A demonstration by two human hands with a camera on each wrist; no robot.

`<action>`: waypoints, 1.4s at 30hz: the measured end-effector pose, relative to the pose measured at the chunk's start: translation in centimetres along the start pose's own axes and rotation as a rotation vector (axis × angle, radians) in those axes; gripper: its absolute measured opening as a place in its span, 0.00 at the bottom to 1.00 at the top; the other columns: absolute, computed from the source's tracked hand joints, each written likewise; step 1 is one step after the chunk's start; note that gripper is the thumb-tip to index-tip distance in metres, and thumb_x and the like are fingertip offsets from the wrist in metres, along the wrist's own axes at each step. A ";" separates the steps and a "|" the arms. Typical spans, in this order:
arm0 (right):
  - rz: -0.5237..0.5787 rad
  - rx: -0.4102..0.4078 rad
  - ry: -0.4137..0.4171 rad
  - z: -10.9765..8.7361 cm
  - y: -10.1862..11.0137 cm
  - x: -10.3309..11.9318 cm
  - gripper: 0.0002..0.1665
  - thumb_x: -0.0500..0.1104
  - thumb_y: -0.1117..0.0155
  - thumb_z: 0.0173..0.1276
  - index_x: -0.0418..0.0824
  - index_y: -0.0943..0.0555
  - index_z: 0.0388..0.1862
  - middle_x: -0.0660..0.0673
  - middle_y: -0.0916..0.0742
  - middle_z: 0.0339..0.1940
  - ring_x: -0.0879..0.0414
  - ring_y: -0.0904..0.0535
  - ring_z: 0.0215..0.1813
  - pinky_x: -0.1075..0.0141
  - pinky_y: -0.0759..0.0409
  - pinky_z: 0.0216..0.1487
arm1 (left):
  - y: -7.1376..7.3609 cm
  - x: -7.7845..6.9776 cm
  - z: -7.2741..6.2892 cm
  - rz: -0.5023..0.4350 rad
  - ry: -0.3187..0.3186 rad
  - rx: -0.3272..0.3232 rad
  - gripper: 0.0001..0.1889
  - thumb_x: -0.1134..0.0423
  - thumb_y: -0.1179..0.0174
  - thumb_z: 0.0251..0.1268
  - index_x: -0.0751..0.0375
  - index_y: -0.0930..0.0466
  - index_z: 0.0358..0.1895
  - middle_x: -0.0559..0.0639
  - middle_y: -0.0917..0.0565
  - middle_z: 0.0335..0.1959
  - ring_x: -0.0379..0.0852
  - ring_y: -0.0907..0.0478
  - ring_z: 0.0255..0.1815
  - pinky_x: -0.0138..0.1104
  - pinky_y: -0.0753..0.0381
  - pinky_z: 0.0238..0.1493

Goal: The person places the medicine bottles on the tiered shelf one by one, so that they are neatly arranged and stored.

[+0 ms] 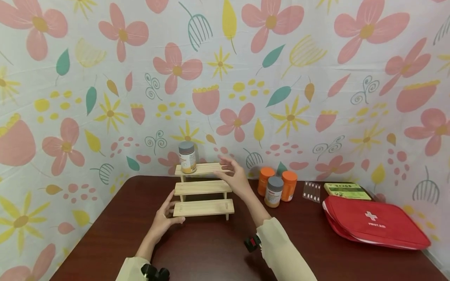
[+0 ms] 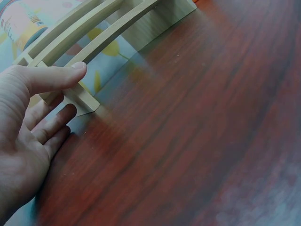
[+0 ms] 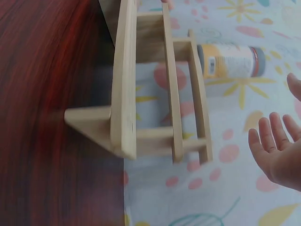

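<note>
A three-step wooden stand (image 1: 202, 208) sits on the table, with a grey-capped supplement bottle (image 1: 188, 159) upright on the left of its top step. At the stand's left end my left hand (image 1: 162, 219) grips the lowest step; in the left wrist view its thumb (image 2: 56, 77) lies on the step's end and the other fingers bend beside the leg. My right hand (image 1: 237, 178) hovers by the right end of the top step, fingers spread and holding nothing. In the right wrist view, a gap separates this hand (image 3: 282, 157) from the stand and the bottle (image 3: 230, 61).
Right of the stand are two orange bottles (image 1: 290, 186) (image 1: 263, 183) and another grey-capped bottle (image 1: 274, 193). Beyond them lie a blister pack (image 1: 311, 191), a green-yellow box (image 1: 346, 191) and a red first aid pouch (image 1: 379, 230). A flowered cloth (image 1: 225, 78) hangs behind the dark table (image 1: 211, 249).
</note>
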State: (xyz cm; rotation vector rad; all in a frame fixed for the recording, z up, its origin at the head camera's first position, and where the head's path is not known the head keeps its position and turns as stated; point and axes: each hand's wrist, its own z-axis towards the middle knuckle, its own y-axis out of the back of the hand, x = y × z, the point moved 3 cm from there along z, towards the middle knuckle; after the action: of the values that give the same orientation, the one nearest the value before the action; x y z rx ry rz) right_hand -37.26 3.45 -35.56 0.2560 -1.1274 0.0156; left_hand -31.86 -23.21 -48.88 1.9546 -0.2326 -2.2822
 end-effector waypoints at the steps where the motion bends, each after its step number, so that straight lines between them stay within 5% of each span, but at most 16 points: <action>1: 0.005 -0.002 0.006 -0.2 0.3 0.0 0.34 0.41 0.31 0.64 0.39 0.29 0.68 0.35 0.23 0.62 0.40 0.26 0.63 0.47 0.27 0.67 | 0.1 -0.1 0.0 0.003 0.002 -0.005 0.54 0.72 0.29 0.52 0.39 0.52 0.79 0.64 0.31 0.69 0.36 0.22 0.45 0.34 0.16 0.39; 16: -0.062 -0.134 -0.014 -2.5 6.5 -0.9 0.34 0.40 0.33 0.66 0.38 0.31 0.69 0.33 0.23 0.64 0.41 0.26 0.65 0.48 0.28 0.68 | 0.2 0.2 -0.2 0.011 0.031 -0.004 0.54 0.71 0.28 0.52 0.36 0.51 0.78 0.62 0.31 0.70 0.42 0.22 0.48 0.34 0.16 0.40; 22: -0.063 -0.194 -0.044 -3.2 9.2 -0.7 0.34 0.41 0.34 0.68 0.40 0.33 0.71 0.37 0.24 0.65 0.45 0.27 0.65 0.61 0.26 0.66 | 0.0 -0.1 -0.3 0.012 0.036 -0.004 0.53 0.71 0.29 0.52 0.32 0.50 0.77 0.61 0.31 0.70 0.47 0.22 0.50 0.35 0.17 0.41; 30: -0.074 -0.318 -0.079 -3.7 12.1 -0.9 0.34 0.43 0.34 0.68 0.40 0.32 0.71 0.37 0.24 0.67 0.57 0.28 0.62 0.53 0.32 0.73 | 0.1 -0.1 0.0 -0.002 0.028 -0.002 0.54 0.73 0.29 0.53 0.37 0.52 0.78 0.63 0.31 0.69 0.45 0.22 0.48 0.36 0.16 0.39; 38: -0.088 -0.469 -0.172 -4.5 15.1 -1.5 0.35 0.46 0.34 0.68 0.45 0.33 0.72 0.44 0.24 0.67 0.54 0.29 0.66 0.72 0.27 0.64 | 0.0 0.0 0.1 -0.016 0.022 0.009 0.54 0.73 0.30 0.53 0.37 0.53 0.79 0.63 0.32 0.69 0.42 0.22 0.47 0.35 0.15 0.40; 42: -0.086 -0.501 -0.171 -4.7 16.1 -2.0 0.35 0.46 0.34 0.67 0.43 0.32 0.72 0.45 0.24 0.66 0.54 0.30 0.66 0.70 0.27 0.65 | -0.2 0.1 0.2 -0.026 0.023 0.004 0.54 0.73 0.30 0.53 0.35 0.52 0.78 0.63 0.32 0.69 0.43 0.22 0.48 0.35 0.15 0.39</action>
State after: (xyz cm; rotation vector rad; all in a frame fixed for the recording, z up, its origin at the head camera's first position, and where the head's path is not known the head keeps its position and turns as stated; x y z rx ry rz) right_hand -36.24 20.31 -36.09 -0.1447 -1.2503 -0.3665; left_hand -32.11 -23.02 -48.93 1.9964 -0.2110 -2.2753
